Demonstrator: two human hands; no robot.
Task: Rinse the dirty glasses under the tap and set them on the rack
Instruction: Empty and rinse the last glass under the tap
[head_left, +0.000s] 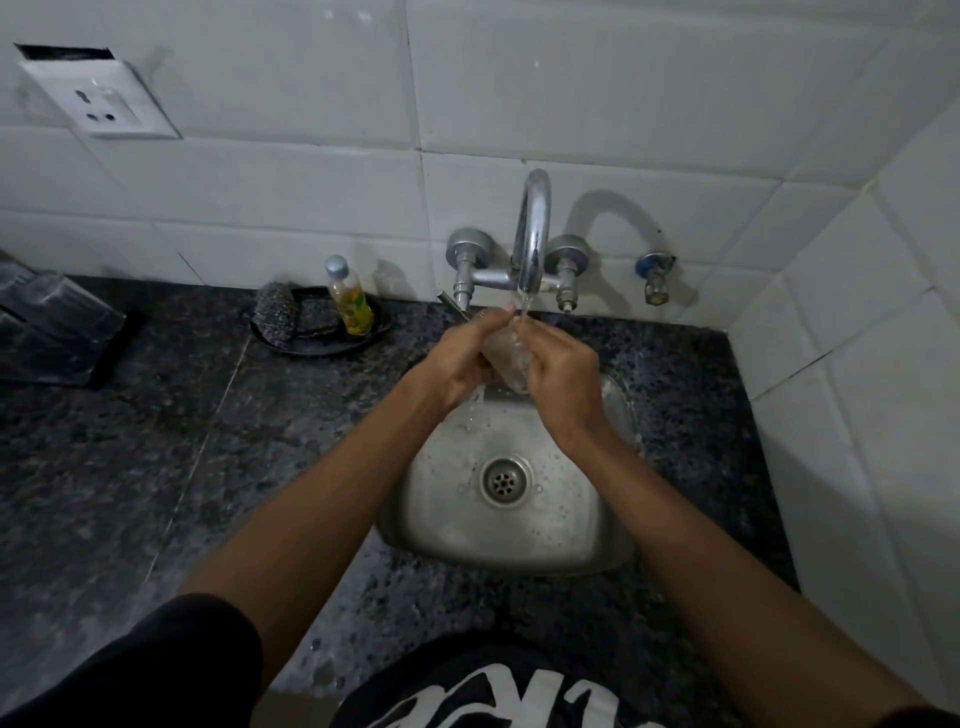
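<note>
You held the glass (506, 358) tilted under the tap (532, 234), its mouth up at the running stream, above the back edge of the steel sink (571, 525). Your left hand (462, 364) wrapped it from the side, fingers (493, 319) closed round the rim; your right hand (563, 382) clasped the other side, fingers curled against it. On the dark worktop (130, 467) to the left sat a tray (322, 345) with a scrubber (275, 314) and a bottle (349, 296).
</note>
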